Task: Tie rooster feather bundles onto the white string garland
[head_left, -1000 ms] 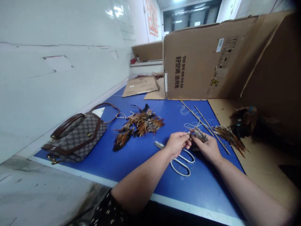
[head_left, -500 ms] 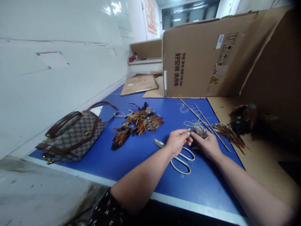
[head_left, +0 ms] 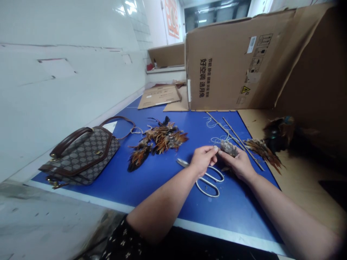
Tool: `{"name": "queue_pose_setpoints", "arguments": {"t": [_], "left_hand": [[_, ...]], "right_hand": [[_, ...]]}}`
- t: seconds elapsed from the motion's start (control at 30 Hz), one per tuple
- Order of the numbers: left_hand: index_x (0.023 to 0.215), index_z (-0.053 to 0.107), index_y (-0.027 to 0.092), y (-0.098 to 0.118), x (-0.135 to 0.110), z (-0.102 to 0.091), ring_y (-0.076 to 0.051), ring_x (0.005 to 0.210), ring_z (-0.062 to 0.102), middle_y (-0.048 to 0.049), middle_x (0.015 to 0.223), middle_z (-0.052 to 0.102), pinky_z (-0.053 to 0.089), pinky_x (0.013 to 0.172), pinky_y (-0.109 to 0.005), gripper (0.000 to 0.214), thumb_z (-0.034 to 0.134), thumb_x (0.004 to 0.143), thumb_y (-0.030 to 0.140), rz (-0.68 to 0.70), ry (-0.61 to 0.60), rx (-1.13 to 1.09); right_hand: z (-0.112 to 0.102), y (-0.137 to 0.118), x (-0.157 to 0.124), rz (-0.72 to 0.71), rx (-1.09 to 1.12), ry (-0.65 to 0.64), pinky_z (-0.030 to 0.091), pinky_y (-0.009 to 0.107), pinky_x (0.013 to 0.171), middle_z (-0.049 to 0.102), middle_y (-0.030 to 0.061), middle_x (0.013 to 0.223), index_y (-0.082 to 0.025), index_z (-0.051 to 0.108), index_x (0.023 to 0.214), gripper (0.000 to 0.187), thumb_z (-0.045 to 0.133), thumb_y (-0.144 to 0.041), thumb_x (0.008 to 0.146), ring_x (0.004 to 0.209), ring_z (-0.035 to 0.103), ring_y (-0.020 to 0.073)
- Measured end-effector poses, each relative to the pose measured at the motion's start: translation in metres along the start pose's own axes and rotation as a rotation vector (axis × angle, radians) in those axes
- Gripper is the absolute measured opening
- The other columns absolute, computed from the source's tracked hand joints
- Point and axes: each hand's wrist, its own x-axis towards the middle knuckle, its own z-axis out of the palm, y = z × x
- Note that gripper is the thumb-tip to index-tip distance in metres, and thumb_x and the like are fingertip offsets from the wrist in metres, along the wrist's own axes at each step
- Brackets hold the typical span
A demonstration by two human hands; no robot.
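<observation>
My right hand [head_left: 241, 164] is closed round a bunch of grey, fluffy feathers [head_left: 229, 148], its thumb lying along the near side. Just to the left, my left hand [head_left: 202, 159] pinches thumb and forefinger together near the base of that bunch. Whatever sits between those fingertips is too small to make out. Large scissors [head_left: 207, 193] with silver handles lie on the blue table under my left wrist, blades partly hidden. Thin sticks [head_left: 238, 139] and loops of pale string [head_left: 217, 139] lie just beyond the bunch.
Brown and black feathers [head_left: 165, 139] are heaped left of my hands. A patterned handbag [head_left: 89, 155] stands at the table's left side. More feathers [head_left: 264, 153] rest on cardboard at the right. A large cardboard box [head_left: 225, 68] stands at the back, beside flat cardboard [head_left: 159, 95].
My left fingertips have drawn slightly left, away from my right thumb. The right hand keeps hold of the feather bunch. The whole view has shifted a little.
</observation>
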Motion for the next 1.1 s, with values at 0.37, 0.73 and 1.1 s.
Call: {"name": "queue_pose_setpoints", "arguments": {"t": [0.37, 0.73, 1.1], "left_hand": [[0.079, 0.066, 0.010, 0.014, -0.001, -0.012, -0.008, 0.042, 0.048, -0.0016, 0.053, 0.058, 0.030, 0.042, -0.021, 0.048, 0.084, 0.074, 0.055, -0.134, -0.234, 0.094], [0.079, 0.068, 0.008, 0.017, -0.003, -0.014, -0.007, 0.044, 0.048, -0.0017, 0.055, 0.059, 0.031, 0.045, -0.021, 0.046, 0.087, 0.073, 0.049, -0.221, -0.340, 0.105], [0.092, 0.071, 0.010, 0.015, 0.002, -0.009, -0.006, 0.047, 0.052, -0.0020, 0.067, 0.064, 0.036, 0.044, -0.019, 0.031, 0.077, 0.085, 0.040, 0.000, -0.019, 0.120]], "right_hand": [[-0.016, -0.009, 0.002, 0.230, 0.112, -0.162, 0.026, 0.024, 0.047, 0.054, -0.0028, 0.061, -0.014, 0.078, 0.113, 0.048, 0.089, -0.043, 0.077, 0.051, 0.037, 0.0074], [-0.018, -0.003, 0.005, 0.247, 0.156, -0.107, 0.026, 0.024, 0.047, 0.055, -0.0015, 0.058, -0.013, 0.080, 0.089, 0.036, 0.095, -0.037, 0.066, 0.050, 0.039, 0.0081], [-0.019, -0.013, 0.017, 0.263, 0.417, 0.020, 0.027, 0.023, 0.040, 0.055, -0.0016, 0.069, -0.016, 0.075, 0.103, 0.035, 0.077, -0.046, 0.085, 0.045, 0.033, 0.0062]]}}
